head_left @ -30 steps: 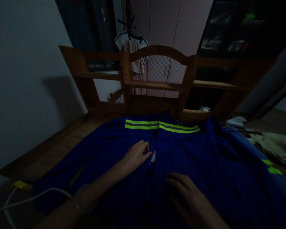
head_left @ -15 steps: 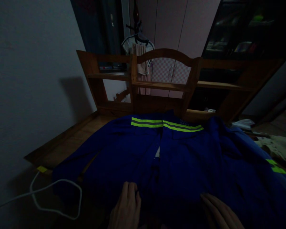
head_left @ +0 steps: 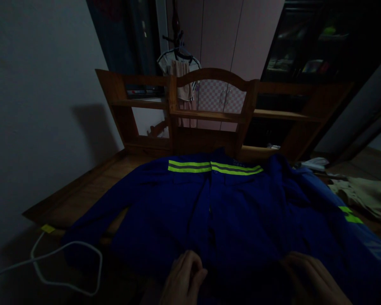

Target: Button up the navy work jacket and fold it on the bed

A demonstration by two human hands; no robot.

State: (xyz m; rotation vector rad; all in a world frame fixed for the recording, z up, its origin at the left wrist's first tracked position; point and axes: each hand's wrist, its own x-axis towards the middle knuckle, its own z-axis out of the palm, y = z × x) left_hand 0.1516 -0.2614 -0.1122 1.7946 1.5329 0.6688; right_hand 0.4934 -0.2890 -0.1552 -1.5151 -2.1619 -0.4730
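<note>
**Blue work jacket (head_left: 241,199) laid front-up on a wooden desk (head_left: 109,176), two bare hands at its near edge**

The jacket lies spread with its collar away from the viewer and a yellow-green reflective stripe (head_left: 189,167) across its chest. At the jacket's near edge, left of its front opening, the left hand (head_left: 184,277) has curled fingers, thumb close to them. Right of the opening, the right hand (head_left: 317,277) is blurred, fingers close together. Darkness hides whether either pinches cloth. Behind the jacket stands a wooden shelf unit (head_left: 206,115); a white cable (head_left: 100,264) loops at its left sleeve; beige cloth (head_left: 365,192) lies to its right.
</note>
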